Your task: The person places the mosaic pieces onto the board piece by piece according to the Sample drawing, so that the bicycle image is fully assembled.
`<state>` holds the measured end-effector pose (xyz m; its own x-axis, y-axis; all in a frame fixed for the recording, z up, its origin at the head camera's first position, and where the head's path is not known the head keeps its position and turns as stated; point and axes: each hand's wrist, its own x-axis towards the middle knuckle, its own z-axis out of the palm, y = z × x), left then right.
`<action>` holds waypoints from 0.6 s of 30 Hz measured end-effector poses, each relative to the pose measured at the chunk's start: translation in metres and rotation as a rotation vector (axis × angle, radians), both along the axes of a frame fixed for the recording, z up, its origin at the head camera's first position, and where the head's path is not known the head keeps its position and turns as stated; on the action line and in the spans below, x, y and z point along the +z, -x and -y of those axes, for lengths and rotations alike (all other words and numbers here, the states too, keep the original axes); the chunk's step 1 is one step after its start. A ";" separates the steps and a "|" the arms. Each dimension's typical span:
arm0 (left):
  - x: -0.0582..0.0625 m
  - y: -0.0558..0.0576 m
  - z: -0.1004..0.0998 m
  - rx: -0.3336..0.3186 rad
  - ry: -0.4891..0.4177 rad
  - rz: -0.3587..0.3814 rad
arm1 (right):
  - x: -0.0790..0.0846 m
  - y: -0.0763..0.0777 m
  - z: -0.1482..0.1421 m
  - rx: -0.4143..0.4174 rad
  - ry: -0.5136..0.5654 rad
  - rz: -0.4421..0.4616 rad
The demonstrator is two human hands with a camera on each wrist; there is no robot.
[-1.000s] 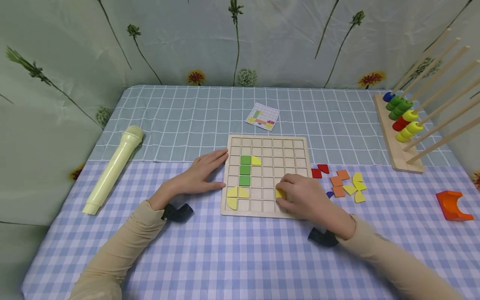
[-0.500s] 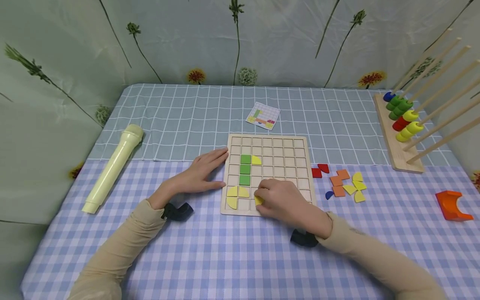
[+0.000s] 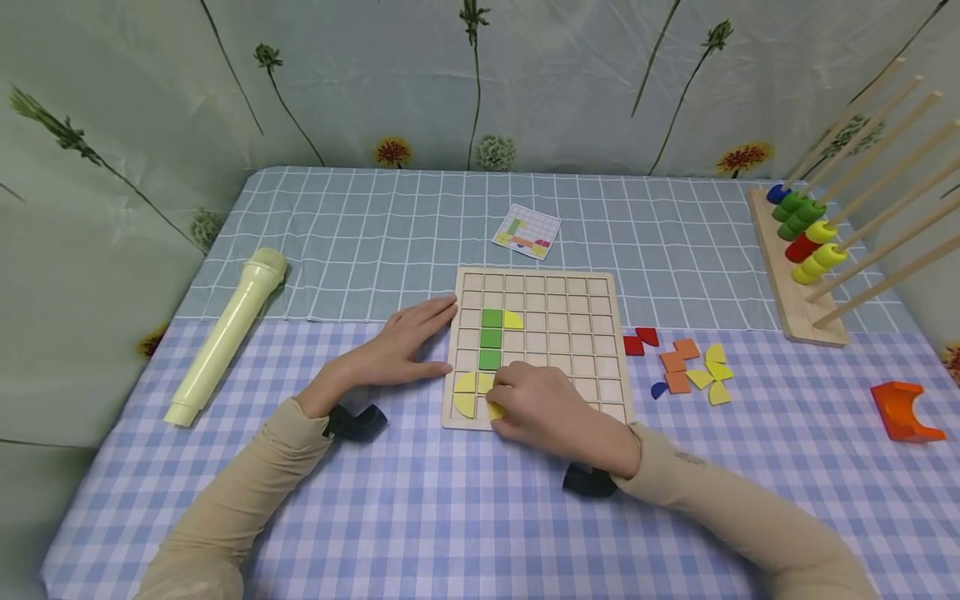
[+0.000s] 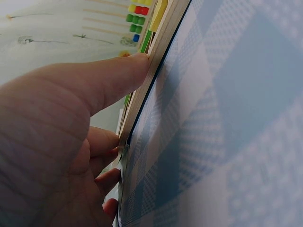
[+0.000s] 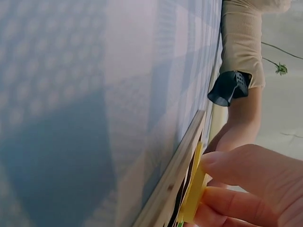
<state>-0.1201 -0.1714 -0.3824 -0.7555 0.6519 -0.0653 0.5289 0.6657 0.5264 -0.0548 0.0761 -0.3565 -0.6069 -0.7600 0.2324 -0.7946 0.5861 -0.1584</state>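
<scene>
My right hand (image 3: pixel 551 408) pinches a yellow tile (image 3: pixel 495 410) over the lower left of the wooden grid board (image 3: pixel 566 325). Fingers cover most of that tile in the head view; its yellow edge (image 5: pixel 193 198) shows between thumb and fingers in the right wrist view, close to the board. Beside it lie yellow quarter-round tiles (image 3: pixel 464 405) in the corner cells. Three green square tiles (image 3: pixel 491 339) form a column above, with another yellow quarter-round (image 3: pixel 513 320) right of the top one. My left hand (image 3: pixel 401 346) touches the board's left edge, fingers extended.
Right of the board lie red (image 3: pixel 633 346), orange (image 3: pixel 677 382), yellow (image 3: pixel 718 393) and blue (image 3: pixel 658 390) tiles. A pattern card (image 3: pixel 527 232) lies behind it. A pale yellow microphone-shaped tube (image 3: pixel 228 337) lies left; a peg stand (image 3: pixel 798 292) and an orange block (image 3: pixel 905 412) are at right.
My right hand has slid left across the board's lower rows with the yellow tile, uncovering the right-hand cells and the blue tile. My left hand has stayed at the board's edge.
</scene>
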 end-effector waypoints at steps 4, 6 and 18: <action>0.000 0.000 0.000 -0.001 -0.001 -0.002 | -0.001 0.000 0.004 0.004 -0.024 0.010; 0.000 0.000 0.000 -0.002 -0.001 -0.003 | -0.001 0.000 0.006 0.009 -0.041 0.014; -0.001 0.000 0.000 0.000 0.000 -0.008 | -0.005 0.002 0.009 0.030 -0.009 0.017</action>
<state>-0.1200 -0.1717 -0.3831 -0.7561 0.6517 -0.0590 0.5330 0.6657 0.5222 -0.0565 0.0668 -0.3616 -0.5876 -0.7799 0.2156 -0.8091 0.5635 -0.1667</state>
